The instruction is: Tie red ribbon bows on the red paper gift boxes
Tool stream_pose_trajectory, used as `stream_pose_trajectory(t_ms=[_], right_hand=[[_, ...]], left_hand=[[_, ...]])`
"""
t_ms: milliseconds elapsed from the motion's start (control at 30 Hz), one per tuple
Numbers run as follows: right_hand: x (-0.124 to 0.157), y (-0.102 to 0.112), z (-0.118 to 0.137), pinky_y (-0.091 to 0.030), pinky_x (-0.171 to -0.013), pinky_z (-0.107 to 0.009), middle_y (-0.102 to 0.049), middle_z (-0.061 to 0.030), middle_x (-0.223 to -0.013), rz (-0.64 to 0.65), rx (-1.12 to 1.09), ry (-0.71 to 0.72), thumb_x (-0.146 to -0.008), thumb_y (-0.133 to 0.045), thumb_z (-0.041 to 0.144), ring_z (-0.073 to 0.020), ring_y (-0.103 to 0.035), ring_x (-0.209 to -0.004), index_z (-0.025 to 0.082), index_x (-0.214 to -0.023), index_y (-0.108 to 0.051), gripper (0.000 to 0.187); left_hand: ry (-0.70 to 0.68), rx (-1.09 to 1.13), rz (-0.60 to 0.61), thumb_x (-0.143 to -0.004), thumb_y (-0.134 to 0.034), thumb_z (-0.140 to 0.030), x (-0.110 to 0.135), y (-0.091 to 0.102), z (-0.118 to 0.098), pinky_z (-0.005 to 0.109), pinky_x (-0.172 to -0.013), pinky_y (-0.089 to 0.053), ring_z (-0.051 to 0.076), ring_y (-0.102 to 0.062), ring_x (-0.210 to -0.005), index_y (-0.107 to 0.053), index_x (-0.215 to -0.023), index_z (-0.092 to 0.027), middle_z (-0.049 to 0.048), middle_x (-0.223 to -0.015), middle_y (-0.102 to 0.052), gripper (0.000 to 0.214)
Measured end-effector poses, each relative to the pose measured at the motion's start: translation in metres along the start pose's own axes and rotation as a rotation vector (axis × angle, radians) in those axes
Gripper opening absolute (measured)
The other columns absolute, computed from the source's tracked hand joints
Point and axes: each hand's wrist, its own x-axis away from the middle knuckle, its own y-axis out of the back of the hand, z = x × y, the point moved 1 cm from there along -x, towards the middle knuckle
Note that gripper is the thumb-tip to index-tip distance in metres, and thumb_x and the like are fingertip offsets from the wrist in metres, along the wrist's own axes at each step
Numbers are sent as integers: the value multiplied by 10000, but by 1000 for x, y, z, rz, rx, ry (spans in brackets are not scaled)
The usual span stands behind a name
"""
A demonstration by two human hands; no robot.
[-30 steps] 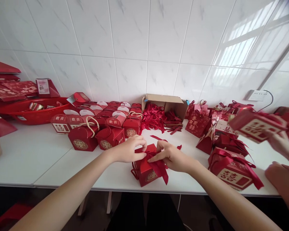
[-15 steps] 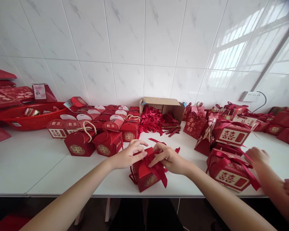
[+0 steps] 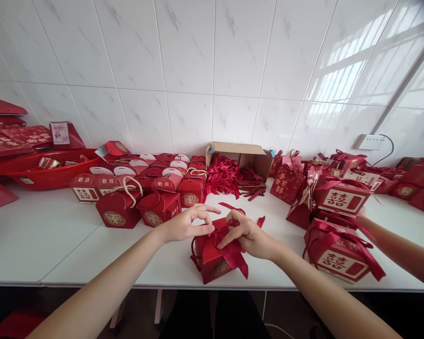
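Red box (image 3: 209,255) on the tabletop (image 3: 155,269), near the front edge

On my feed, the left hand (image 3: 189,225)'s thumb and forefinger tips meet at the red ribbon (image 3: 237,261); the right hand (image 3: 252,237)'s fingers bend over it. Whether either pinches it, I cannot tell.

The box (image 3: 212,254) in front of you is a small red carton, standing upright on the white table (image 3: 155,270) close to the edge nearest you. It sits turned, one corner pointing roughly your way, and its smooth upper panel looks brighter than its sides. A round gold emblem (image 3: 222,267) marks one side, partly covered. On your left, a twisted dark red cord (image 3: 194,256) hangs in a loop against the box. You have a glossy crimson ribbon (image 3: 236,259) bunched and folded across the top, under your fingers; a broad tail drapes over the emblem side. You cannot see how it is knotted.
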Motion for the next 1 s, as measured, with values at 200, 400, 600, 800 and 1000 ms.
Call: stream_pose_trajectory(t_ms=[200, 400, 600, 800, 1000], right_hand=[[0, 0, 0, -460, -801, -339, -422, -33, -878, 22, -14, -1, -767, -384, -69, -153, -473, -846, 315, -903, -777, 567], [0, 1, 0, -463, -782, -328, -445, -38, -893, -18, -8, 3, -835, -392, 0, -150, -495, -848, 273, -847, -774, 470], [-2, 1, 2, -456, -680, -279, -594, -27, -881, -180, -194, -159, -861, -542, 196, -140, -551, -790, 201, -951, -592, 103], [-8, -1, 2, -389, -533, -233, -555, 27, -728, -265, -368, -366, -796, -624, 342, -97, -496, -588, 190, -882, -545, 192], [-10, -3, -4, -424, -591, -261, -562, 20, -719, -339, -393, -423, -747, -664, 385, -120, -527, -637, 192, -858, -544, 254]], left_hand=[[19, -193, -137, -840, -580, -410, -3, 3, 2, 476, -1089, -282, 253, -376, -1277, -565, -701, -209, 39, -1279, -594, 244], [-8, -144, -151, -879, -519, -402, 0, -4, -4, 421, -1059, -334, 223, -435, -1198, -587, -711, -212, 39, -1186, -627, 262], [71, 40, -194, -867, -532, -412, 2, -18, -11, 314, -877, -457, 182, -591, -930, -511, -711, -200, 27, -949, -659, 263], [93, 49, -289, -812, -599, -392, -3, -29, -8, 289, -769, -475, 173, -616, -806, -541, -660, -199, 6, -823, -674, 253], [120, 117, -328, -750, -676, -354, -7, -32, -5, 323, -831, -482, 205, -649, -881, -644, -686, -193, 24, -881, -711, 176]])
